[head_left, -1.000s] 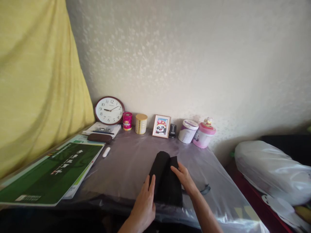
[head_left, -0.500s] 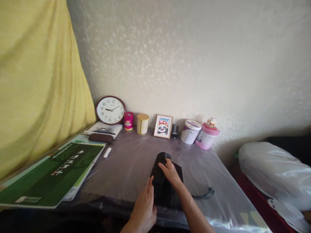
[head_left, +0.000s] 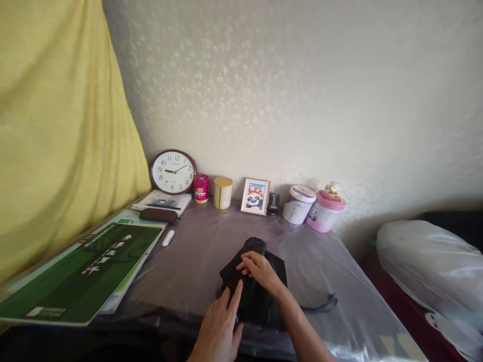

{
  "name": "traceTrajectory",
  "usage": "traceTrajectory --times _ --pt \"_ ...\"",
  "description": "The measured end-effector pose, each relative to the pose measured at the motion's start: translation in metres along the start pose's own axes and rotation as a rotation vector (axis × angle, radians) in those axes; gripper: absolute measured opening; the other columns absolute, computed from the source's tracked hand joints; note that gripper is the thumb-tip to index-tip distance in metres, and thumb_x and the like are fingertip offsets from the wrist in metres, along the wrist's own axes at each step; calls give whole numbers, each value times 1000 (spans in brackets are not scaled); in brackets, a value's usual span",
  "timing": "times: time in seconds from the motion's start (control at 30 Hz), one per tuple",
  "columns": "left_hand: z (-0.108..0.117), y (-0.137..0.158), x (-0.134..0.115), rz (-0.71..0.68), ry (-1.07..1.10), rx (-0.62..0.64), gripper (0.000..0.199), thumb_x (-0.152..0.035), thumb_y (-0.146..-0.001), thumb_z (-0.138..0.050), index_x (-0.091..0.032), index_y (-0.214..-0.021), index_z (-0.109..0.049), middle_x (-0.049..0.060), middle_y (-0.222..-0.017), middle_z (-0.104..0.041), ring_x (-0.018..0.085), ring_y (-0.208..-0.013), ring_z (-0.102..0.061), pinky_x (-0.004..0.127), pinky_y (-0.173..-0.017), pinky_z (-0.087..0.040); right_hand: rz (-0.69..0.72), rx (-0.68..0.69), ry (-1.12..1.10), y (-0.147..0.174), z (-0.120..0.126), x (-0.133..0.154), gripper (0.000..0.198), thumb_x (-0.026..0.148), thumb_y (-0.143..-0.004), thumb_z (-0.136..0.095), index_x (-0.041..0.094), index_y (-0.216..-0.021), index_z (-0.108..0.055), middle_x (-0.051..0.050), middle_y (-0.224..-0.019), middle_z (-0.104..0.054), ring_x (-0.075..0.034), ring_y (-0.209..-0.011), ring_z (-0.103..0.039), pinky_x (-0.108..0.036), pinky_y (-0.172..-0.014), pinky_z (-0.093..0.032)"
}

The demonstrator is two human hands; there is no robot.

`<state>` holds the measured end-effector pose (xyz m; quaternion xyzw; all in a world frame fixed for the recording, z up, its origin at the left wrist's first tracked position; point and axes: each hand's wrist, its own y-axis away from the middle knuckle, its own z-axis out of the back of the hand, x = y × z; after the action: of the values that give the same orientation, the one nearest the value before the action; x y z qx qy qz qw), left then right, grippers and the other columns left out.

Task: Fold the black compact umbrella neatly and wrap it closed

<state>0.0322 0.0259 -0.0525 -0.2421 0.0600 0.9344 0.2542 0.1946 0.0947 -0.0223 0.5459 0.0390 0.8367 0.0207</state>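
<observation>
A folded black piece of smooth fabric (head_left: 277,266) lies near the front of the table, with a dark strap (head_left: 320,305) trailing out to its right. I cannot tell what kind of article it is. My left hand (head_left: 222,322) rests at its near left edge, fingers stretched out and apart, the index fingertip on the fabric. Across the upper middle of it lies my right hand (head_left: 260,271), its fingers loosely bent and a little apart against the surface. A pointed flap sticks out left of the right fingertips. Both hands partly cover the fabric.
Green booklets (head_left: 90,271), a brown case (head_left: 157,215) and a white stick-like object (head_left: 168,238) lie at left. Along the wall stand a clock (head_left: 174,172), a pink tin (head_left: 201,189), a yellow-lidded can (head_left: 223,193), a panda picture (head_left: 255,196) and two tubs (head_left: 299,205). Plastic-wrapped bundle (head_left: 426,266) at right.
My right hand has shifted left and down from the fabric's upper edge. A flap now spreads out to the left. My left hand's fingers have spread apart and dropped slightly.
</observation>
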Motion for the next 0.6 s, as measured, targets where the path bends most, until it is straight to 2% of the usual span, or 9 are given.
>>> traceTrajectory --times 0.1,0.2,0.27,0.33,0.4,0.47,0.6 --pt "4 -2 -1 32 -86 -9 64 -17 -76 -45 -17 -137 -28 16 -132 -45 27 -111 -53 41 -94 -43 35 12 58 -1 -1 -2 26 37 -84 -44 18 -90 -60 -5 -84 -72 -11 -65 -63 -22 -59 -46" --pt "10 -5 -3 19 -113 -127 46 -27 -78 -48 -17 -122 -50 15 -124 -51 30 -111 -52 44 -93 -44 68 6 100 -4 -1 -5 25 36 -84 -44 18 -88 -61 -3 -81 -72 -12 -63 -63 -23 -60 -46" --pt "10 -9 -5 -15 -113 -216 40 -33 -78 -50 -18 -114 -55 14 -126 -49 31 -115 -48 46 -96 -41 97 -6 128 -4 -2 -6 25 36 -85 -43 19 -87 -61 -2 -79 -72 -12 -62 -63 -24 -61 -46" --pt "4 -14 -6 -54 -94 -237 50 -33 -76 -51 -18 -123 -48 14 -136 -40 32 -123 -41 47 -100 -37 133 -15 162 -2 -3 -6 26 36 -87 -41 20 -88 -62 -1 -79 -72 -12 -61 -62 -25 -63 -47" --pt "-8 -19 -4 -63 -63 -171 67 -27 -73 -52 -14 -135 -32 16 -144 -29 32 -130 -32 47 -104 -33 191 -22 216 4 -4 -3 26 35 -88 -39 23 -90 -62 0 -80 -72 -13 -66 -63 -26 -67 -47" --pt "-21 -23 0 -30 -25 -95 73 -18 -72 -47 -10 -139 -20 17 -146 -23 29 -132 -28 45 -105 -33 275 -54 315 12 -5 0 27 34 -89 -40 25 -91 -64 -1 -82 -71 -15 -74 -63 -27 -72 -46" --pt "-44 -30 11 -53 31 -13 80 -13 -66 -48 -6 -139 -17 18 -148 -16 29 -135 -20 42 -109 -28 490 -79 488 19 -5 -4 27 32 -89 -43 27 -89 -68 -3 -87 -70 -19 -94 -58 -34 -88 -42"
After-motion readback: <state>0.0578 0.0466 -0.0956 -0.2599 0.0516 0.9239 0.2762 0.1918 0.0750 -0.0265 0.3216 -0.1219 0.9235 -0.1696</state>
